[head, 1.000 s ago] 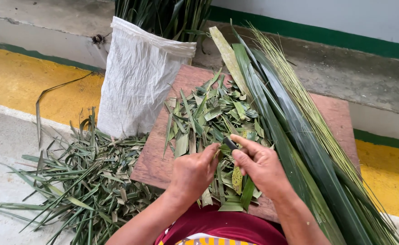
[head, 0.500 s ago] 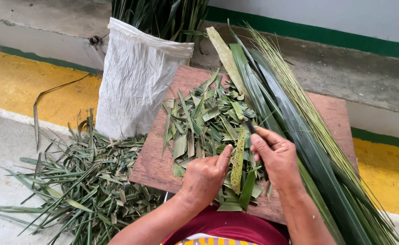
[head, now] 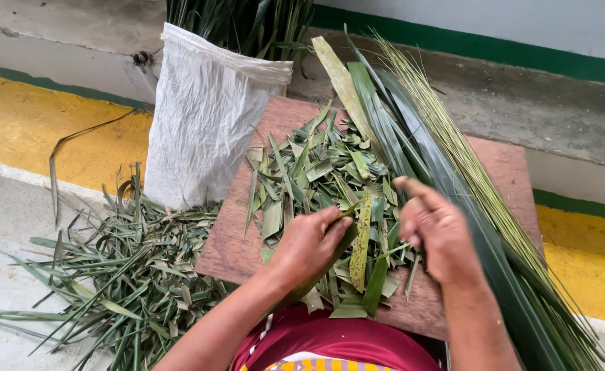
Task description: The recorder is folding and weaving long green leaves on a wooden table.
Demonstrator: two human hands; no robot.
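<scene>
Your left hand (head: 307, 242) is clamped on a leaf strip (head: 361, 242) over the table (head: 237, 230); your right hand (head: 434, 230), just beside it, curls over the cut leaves (head: 316, 168), and I cannot tell what it grips. Long fronds (head: 412, 144) lie right of your right hand, a white sack (head: 203, 117) beyond your left.

Matt wood, woven plastic, leaf and rough concrete

The board (head: 237, 237) is reddish-brown wood, worn matt; the white sack (head: 203, 117) is crinkled woven plastic with a faint sheen; the long palm leaves (head: 412, 148) are smooth and slightly glossy, the cut leaf scraps (head: 316, 172) duller; the floor (head: 7, 220) is rough concrete.
</scene>
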